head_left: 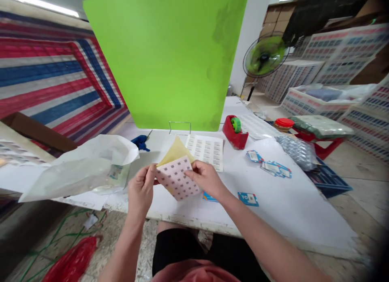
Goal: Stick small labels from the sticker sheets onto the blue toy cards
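Between my two hands is a sticker sheet (178,180), pale with rows of small dark printed squares, tilted above the table. Its yellowish backing (177,149) shows behind the upper edge. My left hand (142,184) pinches the left corner, thumb on top. At the upper right edge, my right hand (208,177) grips the sheet between thumb and fingers. Beyond it, a white label sheet (209,150) with rows of printed labels lies flat. A blue card (210,197) is partly covered by my right hand and the held sheet. Another blue card (248,199) lies beside my right forearm.
A red tape dispenser (235,133) stands at the back right, near several blue cards (275,168). Bubble wrap (297,151) lies at the table's right edge. To the left are a plastic bag (82,164) and a dark blue tool (140,143). A green board (170,63) rises behind.
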`<control>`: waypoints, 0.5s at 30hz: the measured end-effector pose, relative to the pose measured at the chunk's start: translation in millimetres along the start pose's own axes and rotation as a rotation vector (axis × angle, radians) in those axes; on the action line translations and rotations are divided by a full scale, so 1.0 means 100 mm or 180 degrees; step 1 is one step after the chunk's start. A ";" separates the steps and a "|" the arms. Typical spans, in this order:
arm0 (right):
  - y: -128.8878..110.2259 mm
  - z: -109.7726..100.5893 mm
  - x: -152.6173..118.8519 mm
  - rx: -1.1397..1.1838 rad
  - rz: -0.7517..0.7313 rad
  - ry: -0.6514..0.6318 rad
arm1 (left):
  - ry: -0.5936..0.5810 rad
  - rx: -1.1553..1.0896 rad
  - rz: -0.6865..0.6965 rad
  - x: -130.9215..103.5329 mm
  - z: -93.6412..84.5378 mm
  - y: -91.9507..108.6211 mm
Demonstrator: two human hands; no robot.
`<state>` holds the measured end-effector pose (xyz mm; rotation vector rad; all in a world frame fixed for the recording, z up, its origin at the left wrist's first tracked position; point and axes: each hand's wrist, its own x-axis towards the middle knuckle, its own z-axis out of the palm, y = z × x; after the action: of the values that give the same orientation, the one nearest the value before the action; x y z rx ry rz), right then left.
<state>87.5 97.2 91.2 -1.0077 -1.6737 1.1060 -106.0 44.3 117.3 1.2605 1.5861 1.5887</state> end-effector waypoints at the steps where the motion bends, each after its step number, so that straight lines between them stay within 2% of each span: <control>1: 0.03 0.04 0.08 0.0140 0.0088 -0.0007 | -0.0001 -0.0108 -0.0001 0.03 -0.01 0.00; 5: 0.07 0.14 0.46 0.0401 0.0080 -0.0001 | -0.0077 -0.0461 0.0114 0.11 -0.07 -0.08; 8: -0.05 0.12 0.76 0.0044 -0.0107 -0.0038 | 0.0104 -0.0317 0.0229 0.12 -0.15 -0.25; 12: -0.38 0.06 1.11 -0.0964 -0.0552 -0.0354 | 0.0372 0.0660 0.0752 0.21 -0.28 -0.40; 15: -0.62 0.04 1.31 -0.1643 -0.0851 -0.0811 | 0.0450 0.1319 0.1305 0.46 -0.38 -0.31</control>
<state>35.3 200.6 178.4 -0.9378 -2.2979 0.6559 -165.1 72.9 103.4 1.8236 1.9054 1.6681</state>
